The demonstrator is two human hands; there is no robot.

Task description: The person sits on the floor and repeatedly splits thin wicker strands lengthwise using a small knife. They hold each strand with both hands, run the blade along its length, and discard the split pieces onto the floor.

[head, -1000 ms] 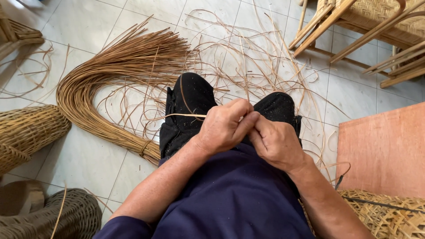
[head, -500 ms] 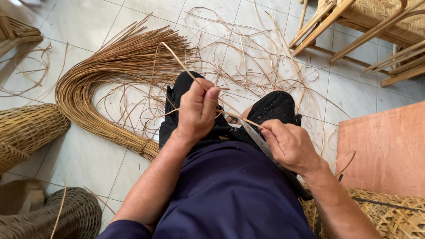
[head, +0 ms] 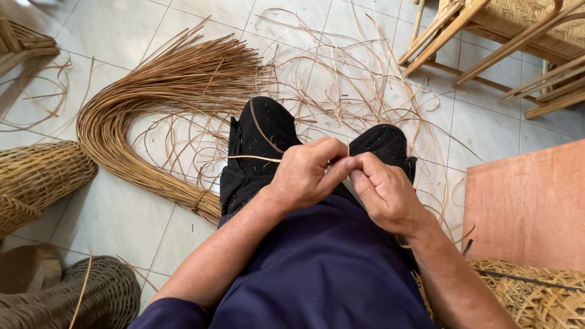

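A curved bundle of cane [head: 152, 103] lies on my tiled floor [head: 109, 213], baskets [head: 36, 176] left, chair frames [head: 506, 42] and a board [head: 527, 207] right.

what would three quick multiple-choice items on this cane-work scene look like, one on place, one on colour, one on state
1. Where does the big bundle of cane strands lie?
A. on the tiled floor on the person's left
B. on the wooden board
C. across the chair frame

2. What colour is the person's top?
A. red
B. dark blue
C. white

3. How are the left hand and right hand placed?
A. far apart
B. flat on the floor
C. brought together, pinching a thin strand

Answers:
1 A, the bundle curves over the tiles beside the left knee.
2 B, the cloth over the torso is dark blue.
3 C, the fingertips meet above the knees with the strand running out leftwards.
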